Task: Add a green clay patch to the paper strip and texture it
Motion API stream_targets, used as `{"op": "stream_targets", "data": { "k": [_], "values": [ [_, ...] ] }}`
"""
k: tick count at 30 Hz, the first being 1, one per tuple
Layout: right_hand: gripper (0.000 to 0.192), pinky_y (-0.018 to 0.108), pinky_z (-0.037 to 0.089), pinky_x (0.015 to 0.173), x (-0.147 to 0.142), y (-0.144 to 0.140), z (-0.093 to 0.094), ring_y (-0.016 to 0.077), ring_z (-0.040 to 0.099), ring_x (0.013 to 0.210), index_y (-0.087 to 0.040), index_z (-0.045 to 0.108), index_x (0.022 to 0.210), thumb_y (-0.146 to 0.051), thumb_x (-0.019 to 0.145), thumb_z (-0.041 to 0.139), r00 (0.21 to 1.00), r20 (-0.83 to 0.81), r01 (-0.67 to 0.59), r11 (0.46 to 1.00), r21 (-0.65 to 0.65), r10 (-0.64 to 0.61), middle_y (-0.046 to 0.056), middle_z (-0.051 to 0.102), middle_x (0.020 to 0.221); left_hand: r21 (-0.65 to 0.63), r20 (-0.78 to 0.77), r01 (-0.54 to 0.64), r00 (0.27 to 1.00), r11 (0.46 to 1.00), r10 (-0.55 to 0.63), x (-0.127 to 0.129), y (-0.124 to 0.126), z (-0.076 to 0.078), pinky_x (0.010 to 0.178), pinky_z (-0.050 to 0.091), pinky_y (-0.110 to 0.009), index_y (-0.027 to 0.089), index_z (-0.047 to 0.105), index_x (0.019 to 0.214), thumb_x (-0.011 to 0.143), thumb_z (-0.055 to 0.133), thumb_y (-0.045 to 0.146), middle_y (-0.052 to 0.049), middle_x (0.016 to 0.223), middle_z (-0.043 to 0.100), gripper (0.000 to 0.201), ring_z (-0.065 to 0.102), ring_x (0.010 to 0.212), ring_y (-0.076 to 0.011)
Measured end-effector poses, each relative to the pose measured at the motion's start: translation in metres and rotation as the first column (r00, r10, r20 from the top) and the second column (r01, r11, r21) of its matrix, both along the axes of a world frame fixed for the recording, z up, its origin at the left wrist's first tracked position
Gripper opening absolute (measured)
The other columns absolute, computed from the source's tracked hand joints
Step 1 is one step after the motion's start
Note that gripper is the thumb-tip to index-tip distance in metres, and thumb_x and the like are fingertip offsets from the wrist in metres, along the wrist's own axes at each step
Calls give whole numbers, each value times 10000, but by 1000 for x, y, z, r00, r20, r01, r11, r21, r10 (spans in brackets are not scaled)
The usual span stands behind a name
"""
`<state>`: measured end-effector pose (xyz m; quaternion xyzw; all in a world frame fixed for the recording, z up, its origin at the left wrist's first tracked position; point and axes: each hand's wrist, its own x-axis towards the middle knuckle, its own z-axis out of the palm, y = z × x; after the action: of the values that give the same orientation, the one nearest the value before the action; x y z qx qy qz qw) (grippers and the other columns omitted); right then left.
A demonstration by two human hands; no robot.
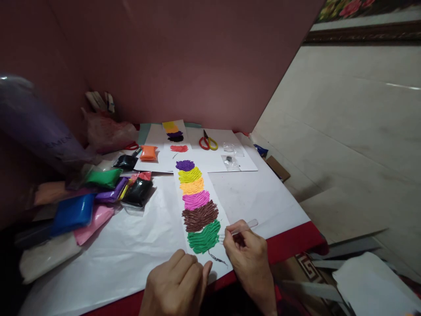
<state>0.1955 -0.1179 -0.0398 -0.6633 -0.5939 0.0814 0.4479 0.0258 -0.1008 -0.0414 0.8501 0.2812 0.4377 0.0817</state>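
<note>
A long white paper strip lies on the bench in front of the person, its near end at the edge. Coloured bands of ridged, clay-like material run down it: purple, yellow, orange, pink, brown and, nearest, green. Below the green is a dark mark, too small to read.

The right hand pinches a slim clear tool between closed fingers, just beside the green band. The left hand rests by the strip's near end, fingers curled in and thumb out; whether anything is beneath them cannot be told.

The only legible writing is "EMEN", part of a word on a purple plastic package at far left. Next to it sit a pale plastic bag and a heap of glossy packets, including green, blue, pink and black.

Farther back, a white board carries an orange packet, a second banded strip, scissors with one red and one yellow handle, and small clear bags.

White sheeting covers the bench over red cloth. Behind rises a mauve wall; to the right are pale wall panels and a framed flower picture.
</note>
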Motion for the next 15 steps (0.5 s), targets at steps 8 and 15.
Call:
{"op": "stream_targets", "data": {
  "k": [8,15],
  "values": [
    [119,191,393,432,4,1,2,99,460,439,-185,581,750,-196,857,533,991,-122,56,997,-45,-61,-53,484,534,0,3,0,1000,1000,0,1,-1,1,463,356,-245,162,544,640,832,572,-4,-3,549,541,255,469,515,-119],
    [119,188,419,469,6,3,6,97,497,486,-173,607,780,-202,876,543,991,-135,-19,1000,16,21,-31,540,605,-7,0,9,1000,1000,-9,0,-1,-2,475,362,-244,162,542,652,840,568,-6,-1,557,540,253,473,527,-118]
  ]
}}
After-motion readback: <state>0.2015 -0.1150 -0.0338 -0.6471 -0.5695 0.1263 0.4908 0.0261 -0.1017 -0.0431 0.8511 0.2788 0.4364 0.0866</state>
